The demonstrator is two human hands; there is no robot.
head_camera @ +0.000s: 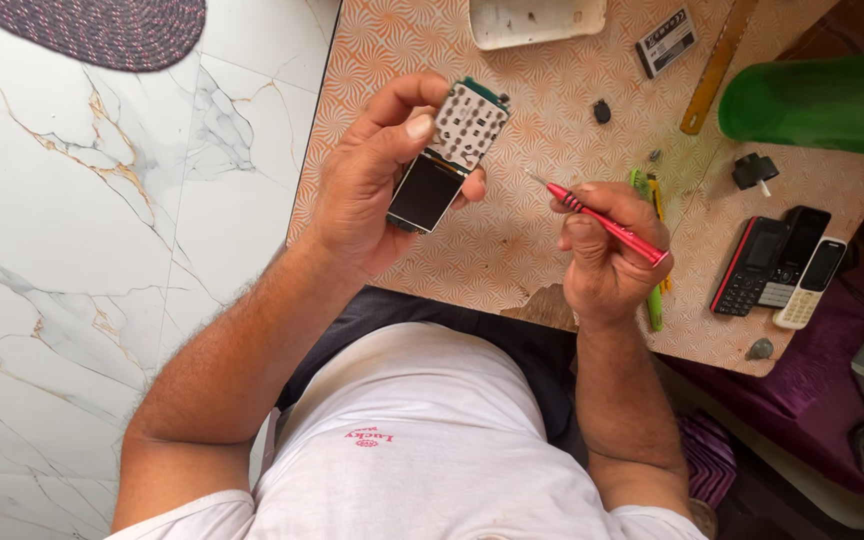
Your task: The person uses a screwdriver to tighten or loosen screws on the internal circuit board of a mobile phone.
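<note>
White shirt sits closest below me; my left hand grips a bare phone board, my right hand pinches a red screwdriver above the table's near edge.

We take the table as our landmark. Above its near edge, our left hand holds a phone board, and to its right our right hand grips a screwdriver whose tip points toward the board. On the table's right side three phones lie side by side, touching. Behind them stands a bottle, with a ruler to its left. A tray sits at the table's far edge. Left of the table, the floor carries a rug.
</note>
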